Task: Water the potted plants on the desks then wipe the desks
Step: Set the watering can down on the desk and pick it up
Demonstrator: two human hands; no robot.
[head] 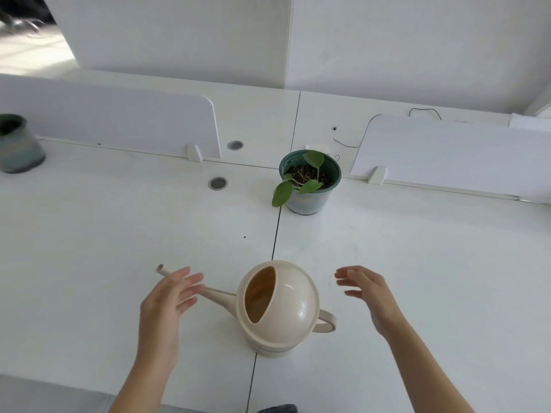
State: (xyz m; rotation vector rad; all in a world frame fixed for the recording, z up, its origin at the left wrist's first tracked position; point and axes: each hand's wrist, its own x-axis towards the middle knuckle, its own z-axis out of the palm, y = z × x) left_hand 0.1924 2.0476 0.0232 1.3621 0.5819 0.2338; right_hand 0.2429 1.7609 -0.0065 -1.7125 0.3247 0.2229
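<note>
Neither of your hands grips anything. Your left hand (162,305) is spread, fingers straight and fanned, and it lies across the spout (219,293) in the view; you cannot tell whether it touches. Your right hand (369,296) is loose and spread too, just beside the watering can (286,305) on its handle side and apart from it.

Between your hands the watering can stands upright on the white desk (119,234), near the front edge, right on the dark seam (275,234) where two desktops meet. It is cream plastic with a round, glossy domed top and a wide oval filling hole that shows an amber-looking inside. Its long thin spout points left and away from you, and its loop handle (326,321) sticks out to the right.

Farther back, just right of the seam, a potted plant (308,181) sits in a green pot with dark soil and a few broad green leaves, one hanging over the rim. A second pot (19,144), grey-green, stands at the far left edge. Behind them are white dividers (119,114) and two round cable grommets (218,183).
</note>
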